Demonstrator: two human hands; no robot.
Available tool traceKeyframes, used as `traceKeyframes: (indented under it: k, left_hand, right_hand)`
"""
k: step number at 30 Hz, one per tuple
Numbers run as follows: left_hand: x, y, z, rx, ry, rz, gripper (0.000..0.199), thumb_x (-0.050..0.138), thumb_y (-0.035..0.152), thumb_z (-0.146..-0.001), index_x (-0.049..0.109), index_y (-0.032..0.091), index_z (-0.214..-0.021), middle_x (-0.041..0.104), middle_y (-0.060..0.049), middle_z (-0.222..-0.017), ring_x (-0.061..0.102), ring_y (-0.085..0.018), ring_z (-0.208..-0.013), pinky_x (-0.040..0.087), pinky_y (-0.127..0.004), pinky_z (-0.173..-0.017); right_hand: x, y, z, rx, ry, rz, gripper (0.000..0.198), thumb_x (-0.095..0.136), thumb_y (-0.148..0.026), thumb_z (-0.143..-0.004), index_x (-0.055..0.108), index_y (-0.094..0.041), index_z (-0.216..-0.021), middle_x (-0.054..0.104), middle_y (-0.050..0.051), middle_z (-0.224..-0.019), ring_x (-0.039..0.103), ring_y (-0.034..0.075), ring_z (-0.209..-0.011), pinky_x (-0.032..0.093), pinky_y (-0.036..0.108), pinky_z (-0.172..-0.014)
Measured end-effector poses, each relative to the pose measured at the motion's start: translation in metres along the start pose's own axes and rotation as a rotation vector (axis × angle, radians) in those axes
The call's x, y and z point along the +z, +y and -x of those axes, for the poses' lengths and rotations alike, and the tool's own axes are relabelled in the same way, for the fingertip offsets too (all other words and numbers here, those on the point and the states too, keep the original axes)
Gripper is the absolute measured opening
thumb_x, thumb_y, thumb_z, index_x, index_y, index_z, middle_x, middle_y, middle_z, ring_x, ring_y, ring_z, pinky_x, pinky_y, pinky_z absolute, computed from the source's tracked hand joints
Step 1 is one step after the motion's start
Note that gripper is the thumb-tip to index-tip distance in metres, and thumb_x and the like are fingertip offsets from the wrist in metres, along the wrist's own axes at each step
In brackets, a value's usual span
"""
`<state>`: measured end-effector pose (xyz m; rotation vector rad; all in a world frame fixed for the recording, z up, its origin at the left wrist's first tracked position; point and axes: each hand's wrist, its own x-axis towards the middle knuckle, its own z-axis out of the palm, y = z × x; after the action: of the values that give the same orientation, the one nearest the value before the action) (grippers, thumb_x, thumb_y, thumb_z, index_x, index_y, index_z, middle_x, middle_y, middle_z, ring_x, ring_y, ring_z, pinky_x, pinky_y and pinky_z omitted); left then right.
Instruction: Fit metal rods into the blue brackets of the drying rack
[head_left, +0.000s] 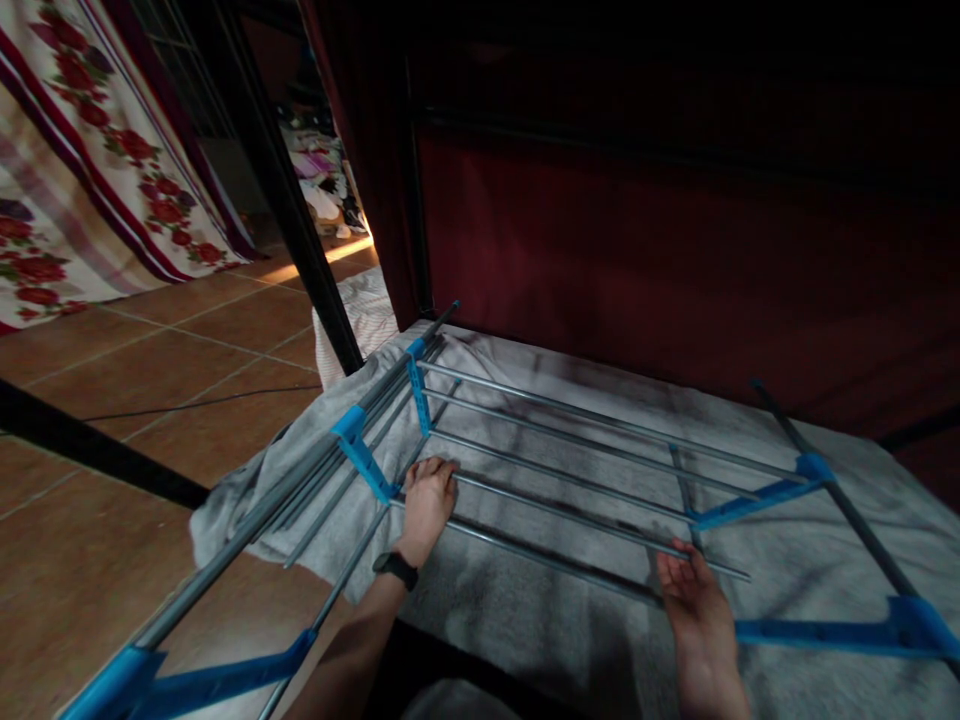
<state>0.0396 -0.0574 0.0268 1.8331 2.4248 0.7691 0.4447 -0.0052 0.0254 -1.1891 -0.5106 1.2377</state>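
Across a half-assembled-looking rack of grey metal tubes and blue plastic brackets, my two hands hold one thin metal tube (562, 513). My left hand (429, 500), with a dark watch on the wrist, is closed around its left end beside a blue bracket (364, 455). Under the tube's right part, my right hand (694, 590) grips with curled fingers. The tube's right end sticks out free, past that hand and apart from the right-hand blue brackets (825, 635). Several parallel tubes (555, 432) lie beyond it. Where the left end sits is hidden by my fingers.
The rack rests on a grey blanket (525, 640). Loose tubes (322, 490) lie along its left side. Black frame posts (292, 190) stand at the left, with tiled floor (187, 360) and a floral curtain (135, 150) beyond. A dark red cloth (637, 270) hangs behind.
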Motion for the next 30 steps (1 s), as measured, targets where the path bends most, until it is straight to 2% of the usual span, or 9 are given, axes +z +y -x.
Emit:
traceKeyframes:
  k: [6,10,13,17,20,23,27,30]
  left_hand:
    - [0.006,-0.004,0.002,-0.028,0.08,-0.005,0.028,0.048,0.014,-0.086,0.068,0.021,-0.103,0.064,-0.009,-0.112,0.054,-0.027,-0.111,0.039,-0.042,-0.099]
    - [0.007,-0.005,0.002,-0.044,0.148,-0.023,0.028,0.047,0.012,-0.084,0.068,0.019,-0.101,0.063,-0.01,-0.112,0.053,-0.028,-0.112,0.039,-0.043,-0.099]
    - [0.008,-0.007,0.002,-0.019,0.163,-0.038,0.027,0.045,0.013,-0.086,0.067,0.018,-0.1,0.063,-0.01,-0.109,0.054,-0.028,-0.108,0.039,-0.043,-0.1]
    - [0.009,-0.011,-0.002,0.016,0.187,-0.039,0.029,0.043,0.016,-0.086,0.068,0.017,-0.1,0.064,-0.01,-0.107,0.054,-0.028,-0.107,0.039,-0.042,-0.098]
    - [0.009,-0.014,-0.006,0.026,0.159,-0.018,0.03,0.041,0.017,-0.086,0.068,0.017,-0.1,0.064,-0.01,-0.105,0.055,-0.027,-0.105,0.04,-0.041,-0.096]
    - [0.008,-0.014,-0.007,0.02,0.145,-0.026,0.032,0.04,0.02,-0.086,0.068,0.016,-0.103,0.065,-0.011,-0.106,0.055,-0.028,-0.104,0.04,-0.042,-0.095]
    - [0.007,-0.012,-0.007,0.032,0.161,-0.059,0.034,0.041,0.021,-0.086,0.068,0.014,-0.105,0.064,-0.012,-0.107,0.054,-0.03,-0.104,0.04,-0.044,-0.094]
    - [0.007,-0.011,-0.007,0.039,0.171,-0.09,0.034,0.04,0.024,-0.088,0.068,0.015,-0.105,0.063,-0.012,-0.11,0.054,-0.031,-0.105,0.04,-0.044,-0.093]
  right_hand:
    - [-0.012,0.01,-0.013,0.087,0.14,-0.093,0.008,0.065,-0.019,-0.073,0.063,-0.023,-0.08,0.071,0.0,-0.086,0.07,0.017,-0.084,0.061,0.036,-0.078]
    - [-0.016,0.013,-0.012,0.032,0.057,-0.128,0.019,0.068,-0.018,-0.071,0.065,-0.024,-0.088,0.072,-0.001,-0.095,0.07,0.015,-0.091,0.06,0.033,-0.083]
    - [-0.014,0.015,-0.009,-0.026,0.012,-0.144,0.021,0.07,-0.019,-0.07,0.064,-0.024,-0.089,0.072,0.0,-0.095,0.07,0.015,-0.091,0.06,0.031,-0.081]
    - [-0.008,0.016,-0.013,-0.022,0.127,-0.215,0.015,0.069,-0.023,-0.074,0.061,-0.024,-0.087,0.071,-0.002,-0.088,0.07,0.012,-0.083,0.059,0.027,-0.075]
    - [-0.004,0.015,-0.018,-0.068,0.211,-0.271,0.019,0.068,-0.022,-0.072,0.057,-0.024,-0.087,0.071,-0.002,-0.088,0.07,0.012,-0.081,0.058,0.025,-0.074]
    - [-0.001,0.016,-0.019,-0.121,0.239,-0.299,0.032,0.071,-0.021,-0.07,0.052,-0.026,-0.096,0.071,-0.004,-0.092,0.07,0.012,-0.081,0.057,0.026,-0.075]
    - [0.002,0.017,-0.015,-0.154,0.276,-0.33,0.063,0.069,-0.021,-0.073,0.039,-0.037,-0.126,0.07,-0.007,-0.098,0.069,0.012,-0.081,0.057,0.028,-0.075]
    - [0.004,0.017,-0.013,-0.154,0.269,-0.347,0.073,0.066,-0.021,-0.075,0.031,-0.04,-0.136,0.07,-0.006,-0.098,0.069,0.012,-0.08,0.056,0.028,-0.074]
